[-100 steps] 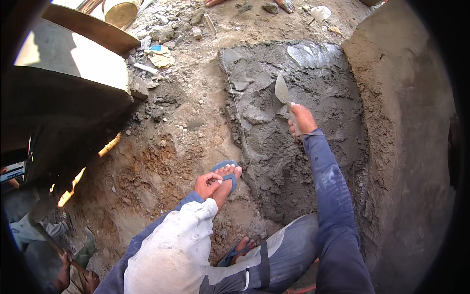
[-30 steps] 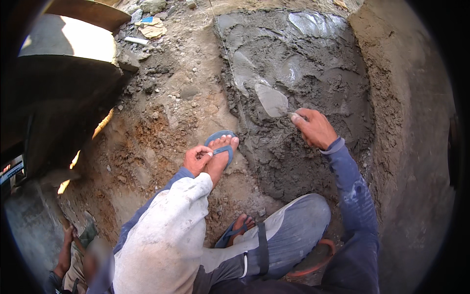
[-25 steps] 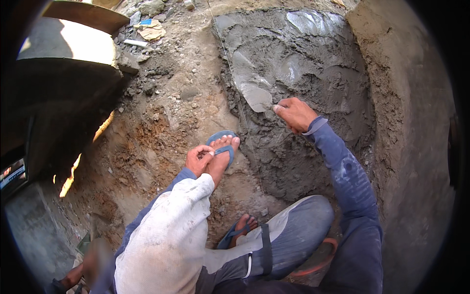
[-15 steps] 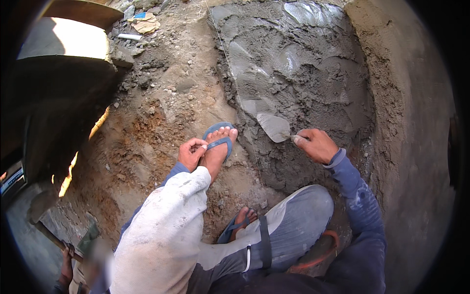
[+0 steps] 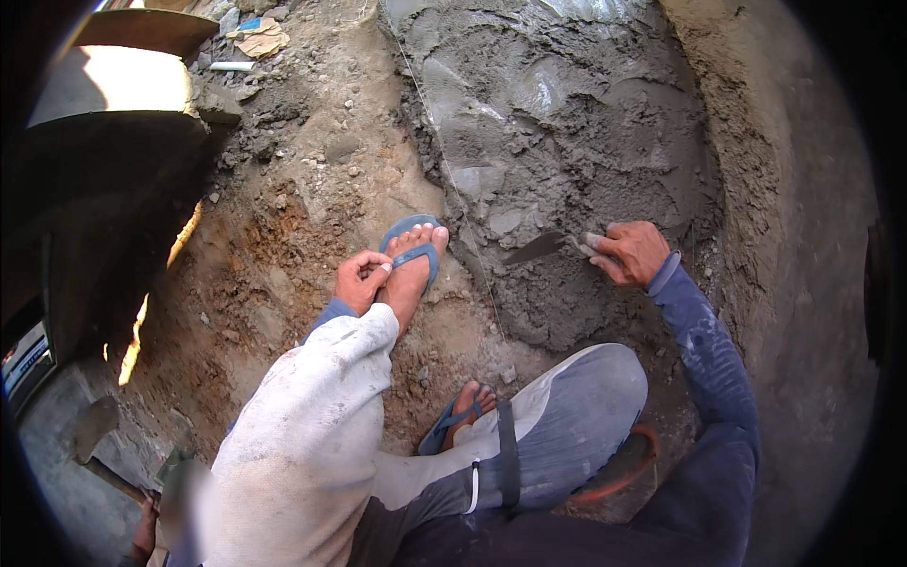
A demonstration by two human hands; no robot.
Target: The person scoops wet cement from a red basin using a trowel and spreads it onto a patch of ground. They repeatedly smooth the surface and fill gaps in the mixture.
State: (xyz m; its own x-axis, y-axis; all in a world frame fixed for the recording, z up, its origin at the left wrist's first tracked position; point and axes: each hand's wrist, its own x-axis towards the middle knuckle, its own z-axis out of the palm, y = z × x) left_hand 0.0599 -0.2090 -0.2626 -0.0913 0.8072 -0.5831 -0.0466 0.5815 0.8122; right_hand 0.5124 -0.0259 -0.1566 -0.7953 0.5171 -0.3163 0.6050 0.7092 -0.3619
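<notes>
My right hand (image 5: pixel 635 253) grips the handle of a trowel (image 5: pixel 537 248) over the wet grey mortar (image 5: pixel 586 142). The blade is seen nearly edge-on, pointing left, low at the mortar's surface. My left hand (image 5: pixel 361 282) is closed, with thumb and finger pinched together beside the strap of the blue flip-flop (image 5: pixel 414 253) on my forward foot. Whether anything sits in that pinch is hidden. A thin string line (image 5: pixel 436 132) runs along the mortar's left edge, between my two hands.
A rough mortar border and wall (image 5: pixel 746 142) bound the right side. Loose soil and stones (image 5: pixel 302 189) slope away on the left. An orange-rimmed container (image 5: pixel 619 477) stands by my right knee. At lower left, another person's hand (image 5: pixel 145 527) holds a long-handled tool (image 5: pixel 109 477).
My right hand has moved slightly right and up with the trowel, and its blade has turned from face-up to nearly edge-on. The left hand stays by the flip-flop strap. The view has shifted slightly.
</notes>
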